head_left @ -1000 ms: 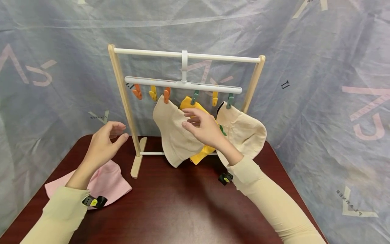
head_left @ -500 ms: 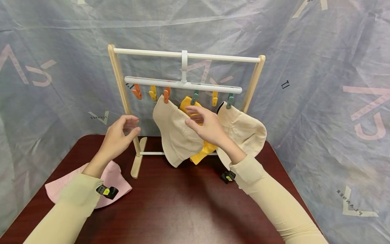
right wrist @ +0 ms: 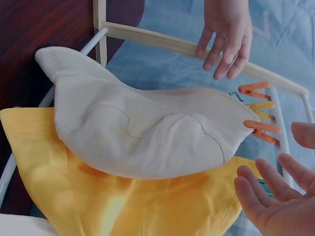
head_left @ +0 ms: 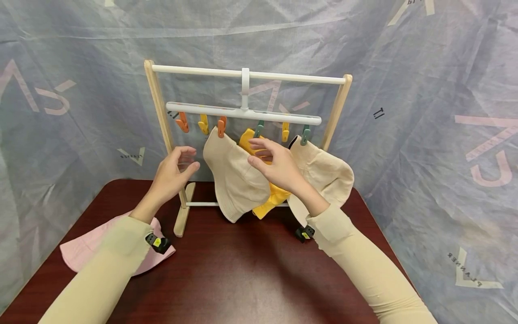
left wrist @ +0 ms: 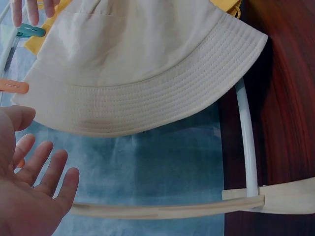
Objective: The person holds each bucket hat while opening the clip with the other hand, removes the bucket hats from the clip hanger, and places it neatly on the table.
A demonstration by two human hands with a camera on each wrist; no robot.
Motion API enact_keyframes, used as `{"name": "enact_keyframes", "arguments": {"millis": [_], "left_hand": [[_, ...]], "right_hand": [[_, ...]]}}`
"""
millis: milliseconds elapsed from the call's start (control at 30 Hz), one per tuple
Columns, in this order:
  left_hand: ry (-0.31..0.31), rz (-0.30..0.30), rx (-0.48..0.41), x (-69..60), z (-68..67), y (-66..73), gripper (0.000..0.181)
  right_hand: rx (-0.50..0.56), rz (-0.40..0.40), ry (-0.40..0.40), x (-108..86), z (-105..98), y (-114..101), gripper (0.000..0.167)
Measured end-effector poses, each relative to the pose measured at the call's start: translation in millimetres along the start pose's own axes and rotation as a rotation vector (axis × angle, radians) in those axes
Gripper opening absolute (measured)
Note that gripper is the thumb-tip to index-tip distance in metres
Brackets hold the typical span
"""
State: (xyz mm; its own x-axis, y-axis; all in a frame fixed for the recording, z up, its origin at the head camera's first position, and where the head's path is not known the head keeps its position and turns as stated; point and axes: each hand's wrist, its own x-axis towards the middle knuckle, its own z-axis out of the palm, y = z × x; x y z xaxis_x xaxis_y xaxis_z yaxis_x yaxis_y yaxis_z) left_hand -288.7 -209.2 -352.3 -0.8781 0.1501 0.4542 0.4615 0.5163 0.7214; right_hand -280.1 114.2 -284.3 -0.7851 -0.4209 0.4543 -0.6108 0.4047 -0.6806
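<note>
My left hand hovers beside the rack's left post, fingers loosely bent, holding nothing. To its right a beige bucket hat hangs by its brim from an orange clothespin. In front of the yellow hat is my right hand, relaxed and holding nothing; whether it touches any cloth is not clear in the head view. In the right wrist view, its fingers are near the yellow hat. A green clothespin holds that hat. Another cream hat hangs from the rightmost green clothespin.
A wooden rack carries a white hanger bar. Two pins at its left, one orange and one yellow, hold nothing, nor does a yellow pin farther right. A pink hat lies on the dark table.
My left hand has moved right and up, from above the pink hat to beside the left post. The right hand has shifted slightly right. The hats hang as before.
</note>
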Motion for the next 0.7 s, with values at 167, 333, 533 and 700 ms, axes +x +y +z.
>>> {"name": "enact_keyframes", "arguments": {"millis": [167,333,533,700], "left_hand": [[0.0,-0.03,-0.048,6.5,5.7,0.6,0.049],[-0.001,-0.067,-0.097,12.5,9.0,2.0,0.054],[0.033,-0.082,-0.157,21.1,14.5,2.2,0.055],[0.06,-0.095,-0.222,29.0,20.9,5.6,0.053]], "right_hand": [[0.0,-0.003,0.004,0.7,-2.2,0.4,0.048],[0.012,-0.001,0.004,0.5,-4.4,1.4,0.049],[0.007,0.004,0.011,-0.2,-4.9,1.8,0.049],[0.008,0.003,0.011,0.2,-5.1,1.2,0.048]]}}
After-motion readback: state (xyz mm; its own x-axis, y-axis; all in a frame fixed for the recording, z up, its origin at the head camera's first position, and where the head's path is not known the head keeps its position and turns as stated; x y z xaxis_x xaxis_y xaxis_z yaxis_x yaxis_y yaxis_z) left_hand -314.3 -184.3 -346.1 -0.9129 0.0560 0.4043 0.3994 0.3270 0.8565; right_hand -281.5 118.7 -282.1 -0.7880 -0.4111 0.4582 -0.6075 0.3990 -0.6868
